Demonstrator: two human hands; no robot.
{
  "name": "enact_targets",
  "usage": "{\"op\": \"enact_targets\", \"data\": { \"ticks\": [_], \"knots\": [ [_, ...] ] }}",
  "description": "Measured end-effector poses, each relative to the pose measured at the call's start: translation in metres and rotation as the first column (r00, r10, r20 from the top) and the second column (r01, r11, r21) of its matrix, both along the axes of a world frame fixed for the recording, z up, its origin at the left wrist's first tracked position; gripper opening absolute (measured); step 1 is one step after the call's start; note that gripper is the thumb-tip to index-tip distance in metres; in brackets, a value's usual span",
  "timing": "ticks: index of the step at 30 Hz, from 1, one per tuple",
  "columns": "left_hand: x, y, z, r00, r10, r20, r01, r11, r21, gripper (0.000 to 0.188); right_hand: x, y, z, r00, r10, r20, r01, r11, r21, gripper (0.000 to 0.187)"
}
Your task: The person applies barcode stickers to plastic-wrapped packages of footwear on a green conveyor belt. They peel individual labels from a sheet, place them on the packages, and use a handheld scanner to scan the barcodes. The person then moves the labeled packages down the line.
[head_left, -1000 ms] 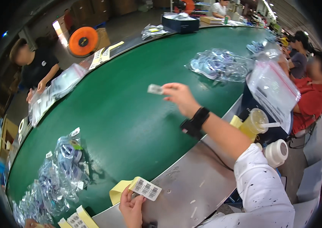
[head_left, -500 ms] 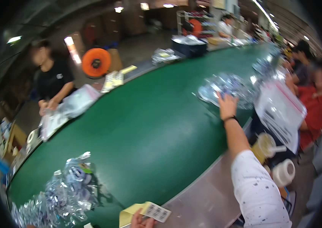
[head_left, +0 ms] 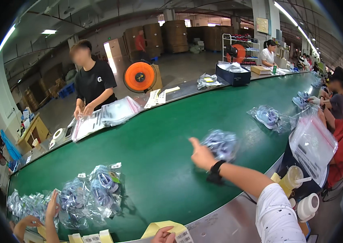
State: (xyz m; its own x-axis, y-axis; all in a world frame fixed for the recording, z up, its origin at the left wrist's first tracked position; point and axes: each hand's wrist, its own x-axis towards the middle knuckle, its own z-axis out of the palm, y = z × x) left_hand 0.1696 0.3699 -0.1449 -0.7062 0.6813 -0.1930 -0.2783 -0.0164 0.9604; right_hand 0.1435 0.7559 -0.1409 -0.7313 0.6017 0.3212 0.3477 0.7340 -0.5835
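Note:
My right hand [head_left: 204, 156], with a black band at the wrist, is over the green belt [head_left: 159, 150]. It grips a clear-bagged pair of bluish shoes [head_left: 221, 142]; one digit points out to the left and the other fingers are partly hidden and blurred. At the bottom edge my left hand [head_left: 164, 235] pinches a yellow-backed sheet of barcode labels [head_left: 183, 236]. Another bagged pair of shoes [head_left: 269, 117] lies farther right. Several bagged pairs [head_left: 103, 187] sit at the lower left, where another person's hands [head_left: 51, 210] reach in.
Across the belt a person in black handles plastic bags [head_left: 115, 113]. An orange fan [head_left: 140, 77] stands behind. To my right are a stack of clear bags [head_left: 313, 141], a drink cup [head_left: 292, 178] and a white roll [head_left: 308, 206]. More label strips [head_left: 92, 238] lie at the bottom.
My right hand has drawn back toward me and left from the bagged shoes, bringing one pair along. The view has shifted, and another person's hands now show at lower left.

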Motion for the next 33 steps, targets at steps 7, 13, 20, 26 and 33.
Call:
{"op": "enact_targets", "data": {
  "ticks": [7, 13, 20, 26, 33],
  "knots": [
    [-0.003, -0.014, -0.028, 0.988, 0.071, -0.138, -0.078, 0.996, -0.041, 0.022, -0.024, -0.151, 0.082, 0.753, 0.610, -0.248, -0.657, 0.671, -0.343, 0.046],
    [0.008, 0.004, -0.016, 0.999, -0.027, 0.026, 0.026, 0.998, 0.057, 0.022, -0.012, -0.012, 0.068, 0.875, -0.147, -0.460, -0.120, 0.857, -0.501, 0.063],
    [0.006, 0.002, -0.017, 1.000, -0.024, 0.014, 0.023, 0.999, 0.027, 0.023, -0.023, 0.002, 0.002, 0.974, -0.219, -0.058, 0.082, 0.580, -0.810, 0.091],
    [0.005, 0.003, -0.018, 1.000, -0.022, -0.008, 0.022, 1.000, -0.004, 0.023, -0.052, -0.006, -0.016, 0.954, -0.259, -0.154, 0.028, 0.588, -0.809, 0.086],
    [0.005, 0.001, -0.021, 0.999, -0.037, -0.029, 0.037, 0.999, 0.015, 0.023, 0.002, -0.009, -0.031, 0.909, -0.303, -0.288, -0.090, 0.531, -0.843, 0.074]
  ]
}}
